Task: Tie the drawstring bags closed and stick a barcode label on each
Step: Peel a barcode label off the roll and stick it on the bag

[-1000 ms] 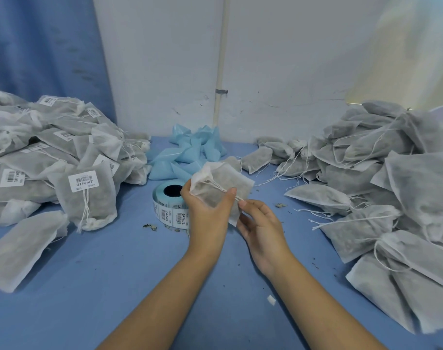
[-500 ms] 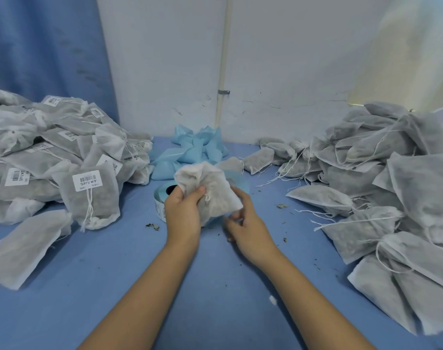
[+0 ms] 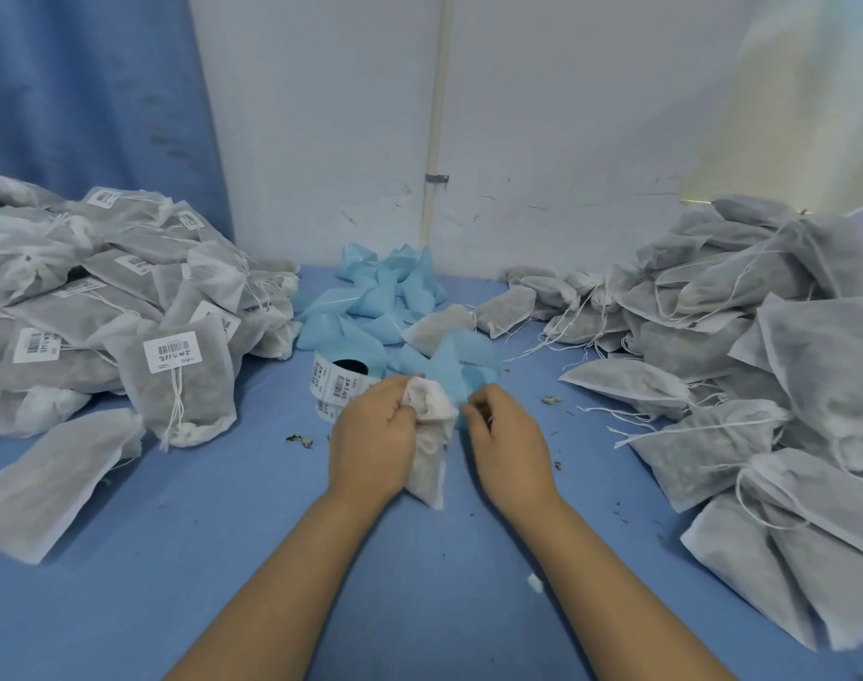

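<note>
My left hand (image 3: pixel 373 435) grips a small white drawstring bag (image 3: pixel 429 464) by its gathered neck, the body of the bag hanging down toward me between both hands. My right hand (image 3: pixel 503 439) is curled beside the neck and pinches at the blue backing strip (image 3: pixel 456 371) of the label roll (image 3: pixel 343 380); what lies between its fingertips is hidden. The roll of barcode labels sits just beyond my left hand, with several labels showing on its side.
A heap of labelled, tied bags (image 3: pixel 100 312) fills the left of the blue table (image 3: pixel 223 557). A heap of unlabelled bags (image 3: pixel 764 361) with loose strings fills the right. Crumpled blue backing paper (image 3: pixel 385 287) lies by the wall. Crumbs dot the table.
The bag was held up flat in front of me; now it has dropped lower and hangs bunched from my left hand. My right hand left the string and went to the blue backing strip.
</note>
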Demonstrator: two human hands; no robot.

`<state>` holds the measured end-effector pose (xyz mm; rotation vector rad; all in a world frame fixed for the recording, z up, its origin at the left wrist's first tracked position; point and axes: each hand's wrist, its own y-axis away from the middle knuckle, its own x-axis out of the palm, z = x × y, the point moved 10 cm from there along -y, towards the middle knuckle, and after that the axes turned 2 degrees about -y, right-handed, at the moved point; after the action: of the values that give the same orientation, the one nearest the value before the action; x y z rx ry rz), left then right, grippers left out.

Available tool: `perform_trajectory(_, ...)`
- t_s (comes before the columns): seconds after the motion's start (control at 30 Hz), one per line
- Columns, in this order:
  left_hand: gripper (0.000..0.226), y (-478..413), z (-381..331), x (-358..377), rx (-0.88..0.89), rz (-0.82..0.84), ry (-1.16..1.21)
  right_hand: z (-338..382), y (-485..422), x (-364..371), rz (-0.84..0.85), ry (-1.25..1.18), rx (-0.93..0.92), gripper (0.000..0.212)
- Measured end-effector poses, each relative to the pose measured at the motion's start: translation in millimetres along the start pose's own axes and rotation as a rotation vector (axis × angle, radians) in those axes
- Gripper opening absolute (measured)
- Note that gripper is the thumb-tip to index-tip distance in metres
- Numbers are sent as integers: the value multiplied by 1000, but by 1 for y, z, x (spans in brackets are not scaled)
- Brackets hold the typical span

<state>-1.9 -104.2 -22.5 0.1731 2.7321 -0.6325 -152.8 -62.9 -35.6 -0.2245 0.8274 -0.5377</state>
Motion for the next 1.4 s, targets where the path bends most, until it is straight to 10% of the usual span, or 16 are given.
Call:
perform_trajectory(0.1,55,1,-6,8,120,68,-284,-7,-2,-14,-74,102,17,12)
perform_trajectory(0.33,21,2,-13,9,179,30,-383,-15,-2,-23,-131,130,64,13)
perform_trajectory(0.8,34,5,-7,26,86,224,162,-19,6,-16,-163,-494,146,17)
perform_trajectory(1.4,36,4,-7,29,106,206,249,-29,1,-5,-95,-861,241,15)
